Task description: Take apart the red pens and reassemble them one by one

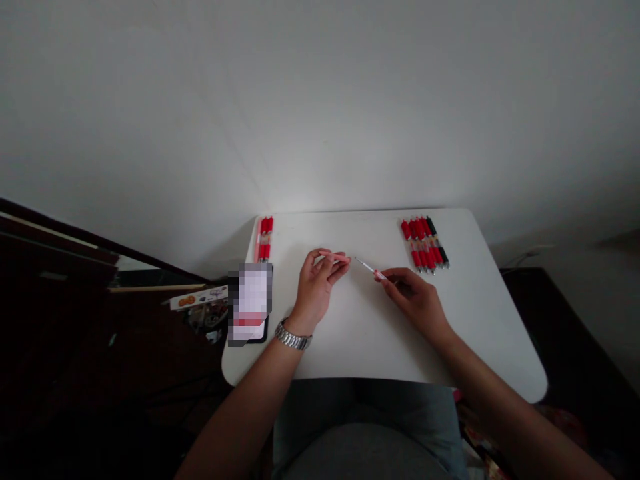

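Note:
My left hand (315,285), with a metal-band watch at the wrist, is closed on a slim pink pen barrel (335,255), pinched in the fingertips above the table. Opposite it, my right hand (417,297) pinches a thin white pen refill (366,265) with something reddish at the held end. The refill's narrow tip points at the right end of the barrel, and a small gap seems to lie between them. The fingers partly hide both pieces.
Several red pens and a black one (424,244) lie side by side at the white table's (370,327) back right. Red pens (267,239) lie at the back left, beside a pale pink strip. Below them is a phone-like item (253,293), blurred. A wall (320,133) stands behind.

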Tool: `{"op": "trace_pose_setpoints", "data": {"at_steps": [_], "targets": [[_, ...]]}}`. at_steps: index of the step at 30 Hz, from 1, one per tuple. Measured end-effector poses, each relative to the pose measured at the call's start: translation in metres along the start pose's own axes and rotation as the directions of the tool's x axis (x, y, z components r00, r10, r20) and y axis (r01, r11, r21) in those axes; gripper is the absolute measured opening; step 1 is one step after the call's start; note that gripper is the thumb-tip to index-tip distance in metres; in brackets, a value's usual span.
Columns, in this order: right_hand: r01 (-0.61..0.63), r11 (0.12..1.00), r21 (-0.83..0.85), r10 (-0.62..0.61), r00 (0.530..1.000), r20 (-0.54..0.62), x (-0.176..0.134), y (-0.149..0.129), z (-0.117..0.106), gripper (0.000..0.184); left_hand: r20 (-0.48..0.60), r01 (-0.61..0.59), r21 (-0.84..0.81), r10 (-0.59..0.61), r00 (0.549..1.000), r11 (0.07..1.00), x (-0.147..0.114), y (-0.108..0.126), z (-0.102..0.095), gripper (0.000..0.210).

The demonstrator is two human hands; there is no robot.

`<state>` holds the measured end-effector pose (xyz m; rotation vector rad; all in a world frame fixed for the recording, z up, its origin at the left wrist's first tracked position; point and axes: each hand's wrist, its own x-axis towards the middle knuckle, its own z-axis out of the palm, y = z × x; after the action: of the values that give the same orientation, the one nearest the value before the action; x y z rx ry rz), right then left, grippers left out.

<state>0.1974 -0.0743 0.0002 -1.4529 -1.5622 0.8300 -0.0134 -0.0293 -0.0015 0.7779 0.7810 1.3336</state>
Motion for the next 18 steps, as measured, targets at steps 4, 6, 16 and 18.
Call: {"op": "trace_pose_setpoints", "data": {"at_steps": [4,6,16,18], "targets": [[0.017,1.0,-0.017,-0.016,1.0,0.013,-0.001,0.0034,0.0008,0.029,0.004,0.001,-0.011,-0.001,1.0,1.0,-0.0001,-0.0002,-0.0002,0.031],[0.022,0.999,-0.032,-0.021,1.0,0.018,-0.001,0.0038,0.0008,0.027,0.014,0.001,-0.018,-0.001,1.0,1.0,-0.0004,0.0001,0.0003,0.03],[0.067,0.995,-0.068,-0.065,0.997,0.031,-0.0007,0.0039,0.0006,0.024,0.06,0.015,0.04,-0.017,0.998,0.999,-0.0046,0.0039,0.0034,0.034],[0.076,0.994,-0.078,-0.074,0.997,0.029,-0.0009,0.0034,0.0004,0.024,0.077,0.011,0.067,-0.016,0.997,0.998,-0.0064,0.0049,0.0051,0.032]]}}
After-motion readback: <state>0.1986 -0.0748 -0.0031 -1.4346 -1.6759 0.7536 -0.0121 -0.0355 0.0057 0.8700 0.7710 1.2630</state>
